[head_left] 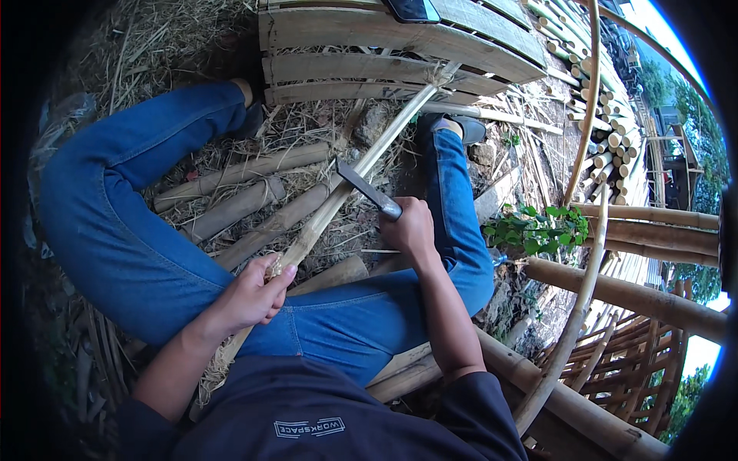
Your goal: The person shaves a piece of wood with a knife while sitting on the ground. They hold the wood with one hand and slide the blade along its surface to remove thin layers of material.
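A long pale bamboo strip (393, 132) slants from beside my waist up to the wooden slatted crate (330, 67). My left hand (250, 296) is closed around the strip's lower part, its thumb on top, with frayed fibres at the grip. In my right hand (409, 228) is a knife (367, 187) with a straight flat blade and a grey handle. The blade lies across the strip above my left hand, its squared end poking out past the strip's left side. My right fingers wrap the handle.
Cut bamboo poles (246, 175) lie between my legs on straw-strewn ground. A phone (413, 9) rests on the crate. Leafy green plants (542, 230) grow at the right, near a bamboo railing (623, 292). Stacked bamboo poles (615, 146) stand farther off.
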The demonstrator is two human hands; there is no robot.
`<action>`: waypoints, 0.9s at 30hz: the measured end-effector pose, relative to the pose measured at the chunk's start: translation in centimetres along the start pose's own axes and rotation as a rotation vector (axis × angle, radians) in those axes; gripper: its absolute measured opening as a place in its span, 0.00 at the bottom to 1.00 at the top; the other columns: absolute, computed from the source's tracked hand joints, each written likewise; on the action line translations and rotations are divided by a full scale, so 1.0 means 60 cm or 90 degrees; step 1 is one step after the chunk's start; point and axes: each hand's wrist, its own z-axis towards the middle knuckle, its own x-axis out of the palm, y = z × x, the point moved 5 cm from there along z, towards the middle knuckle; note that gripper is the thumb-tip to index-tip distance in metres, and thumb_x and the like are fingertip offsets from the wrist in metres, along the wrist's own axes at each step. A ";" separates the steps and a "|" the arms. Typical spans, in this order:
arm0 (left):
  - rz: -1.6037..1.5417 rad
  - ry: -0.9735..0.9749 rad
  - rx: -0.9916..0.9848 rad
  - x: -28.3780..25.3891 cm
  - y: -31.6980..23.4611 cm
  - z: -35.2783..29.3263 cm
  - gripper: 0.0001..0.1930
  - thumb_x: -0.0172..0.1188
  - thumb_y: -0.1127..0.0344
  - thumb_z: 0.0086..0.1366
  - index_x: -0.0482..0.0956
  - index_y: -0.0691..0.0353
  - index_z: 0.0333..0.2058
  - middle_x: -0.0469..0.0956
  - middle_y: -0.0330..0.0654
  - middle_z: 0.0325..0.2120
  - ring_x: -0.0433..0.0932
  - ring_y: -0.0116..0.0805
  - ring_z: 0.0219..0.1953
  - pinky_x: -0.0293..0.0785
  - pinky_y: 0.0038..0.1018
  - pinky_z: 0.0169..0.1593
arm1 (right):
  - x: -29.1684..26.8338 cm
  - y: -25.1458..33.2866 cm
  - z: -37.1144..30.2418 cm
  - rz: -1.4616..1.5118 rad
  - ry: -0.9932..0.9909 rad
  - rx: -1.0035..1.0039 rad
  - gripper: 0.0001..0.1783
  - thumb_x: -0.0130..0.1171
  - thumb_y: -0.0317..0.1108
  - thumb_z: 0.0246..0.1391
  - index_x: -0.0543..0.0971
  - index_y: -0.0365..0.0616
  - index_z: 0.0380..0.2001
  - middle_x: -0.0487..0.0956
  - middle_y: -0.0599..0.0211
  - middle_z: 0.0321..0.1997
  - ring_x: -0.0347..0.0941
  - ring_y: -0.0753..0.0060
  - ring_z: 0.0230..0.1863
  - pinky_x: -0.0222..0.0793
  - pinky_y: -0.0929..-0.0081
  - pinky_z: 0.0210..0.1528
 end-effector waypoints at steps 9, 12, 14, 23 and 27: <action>0.037 0.002 -0.011 -0.010 0.007 0.002 0.23 0.51 0.55 0.71 0.60 0.66 0.55 0.63 0.29 0.14 0.59 0.17 0.14 0.58 0.18 0.17 | -0.010 0.002 0.007 0.005 -0.005 -0.022 0.08 0.59 0.33 0.41 0.81 0.37 0.21 0.76 0.44 0.20 0.77 0.43 0.27 0.73 0.55 0.35; 0.043 -0.031 -0.009 -0.011 0.012 0.000 0.20 0.51 0.55 0.72 0.63 0.64 0.53 0.63 0.30 0.14 0.60 0.18 0.13 0.59 0.18 0.16 | -0.006 0.019 -0.013 -0.032 0.063 -0.039 0.10 0.61 0.34 0.43 0.84 0.41 0.29 0.79 0.43 0.26 0.78 0.42 0.31 0.75 0.54 0.41; 0.062 -0.036 0.003 -0.007 0.002 0.001 0.19 0.51 0.55 0.72 0.64 0.64 0.52 0.63 0.30 0.14 0.61 0.18 0.13 0.59 0.18 0.16 | -0.011 0.001 0.004 -0.037 0.031 0.034 0.11 0.61 0.34 0.42 0.84 0.41 0.29 0.79 0.42 0.27 0.78 0.41 0.32 0.75 0.54 0.43; 0.107 -0.057 0.040 -0.003 -0.003 0.000 0.18 0.51 0.56 0.72 0.67 0.65 0.49 0.64 0.31 0.13 0.62 0.18 0.13 0.60 0.20 0.15 | -0.023 -0.028 0.021 -0.021 0.028 0.100 0.11 0.60 0.34 0.41 0.84 0.39 0.28 0.79 0.42 0.26 0.78 0.42 0.33 0.75 0.52 0.43; 0.110 -0.058 0.050 -0.009 -0.003 0.000 0.17 0.51 0.56 0.72 0.68 0.65 0.48 0.64 0.31 0.13 0.62 0.18 0.13 0.60 0.20 0.15 | -0.006 0.016 -0.004 -0.045 0.105 0.020 0.11 0.61 0.34 0.41 0.84 0.40 0.28 0.80 0.41 0.28 0.78 0.41 0.34 0.75 0.51 0.44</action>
